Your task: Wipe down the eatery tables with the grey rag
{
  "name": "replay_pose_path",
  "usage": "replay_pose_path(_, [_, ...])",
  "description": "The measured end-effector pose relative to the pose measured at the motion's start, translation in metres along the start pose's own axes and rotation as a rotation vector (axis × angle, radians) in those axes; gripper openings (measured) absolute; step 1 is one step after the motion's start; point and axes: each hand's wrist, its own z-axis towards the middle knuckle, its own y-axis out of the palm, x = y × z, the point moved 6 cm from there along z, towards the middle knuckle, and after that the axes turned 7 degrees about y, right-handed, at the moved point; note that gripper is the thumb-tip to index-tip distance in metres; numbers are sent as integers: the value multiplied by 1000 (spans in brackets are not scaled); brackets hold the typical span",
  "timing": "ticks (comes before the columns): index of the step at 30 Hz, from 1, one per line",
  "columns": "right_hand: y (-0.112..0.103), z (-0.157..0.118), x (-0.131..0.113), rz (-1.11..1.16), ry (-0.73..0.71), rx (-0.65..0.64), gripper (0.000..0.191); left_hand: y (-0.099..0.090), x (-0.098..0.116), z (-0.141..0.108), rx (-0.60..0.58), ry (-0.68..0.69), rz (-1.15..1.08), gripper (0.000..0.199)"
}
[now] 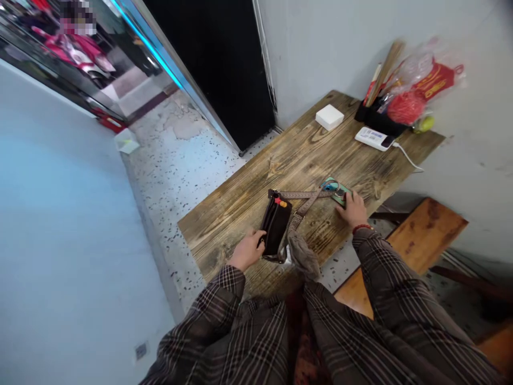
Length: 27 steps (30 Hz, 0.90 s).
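The desk [234, 206], a rectangular surface of streaked brown wood, carries a small black rectangular bag [278, 227] near its front edge. The left hand [248, 250] touches the bag's left side; whether its grip is closed on that edge cannot be told. A patterned grey-brown woven strap [308, 205] extends from the bag to a flat green smartphone [341, 198], and its far end overlaps the phone. The right hand [355, 209] has its grip closed around the near end of the phone, thumb and fingers on the casing. A grey-brown furry pendant [303, 254] lies beside the bag, at the front edge. Toward the rear stand a square white box [329, 116] and, well apart from both hands, a white rectangular device [372, 138] with a white cable [407, 157] attached.
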Motion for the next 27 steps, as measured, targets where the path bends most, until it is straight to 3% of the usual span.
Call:
replay_pose_path(4, [10,-9,5,-184,17,59,67,5,-2,6,-73,8,15,62])
replay_pose_path(11, [5,-39,8,-241,6,-49,58,5,-10,11,-63,33,-50,61])
replay_pose_path(15, [0,-66,30,54,93,-40,53,6,-16,11,-35,57,-125,60])
replay_pose_path(20, [1,-94,56,819,442,48,50,9,-18,13,-14,79,-117,59])
replay_pose_path(23, [3,-104,46,977,472,52,53,3,-17,13,37,111,-158,56])
replay_pose_path(27, [-7,-137,10,1203,425,-15,52,-24,-3,11,339,170,-236,44])
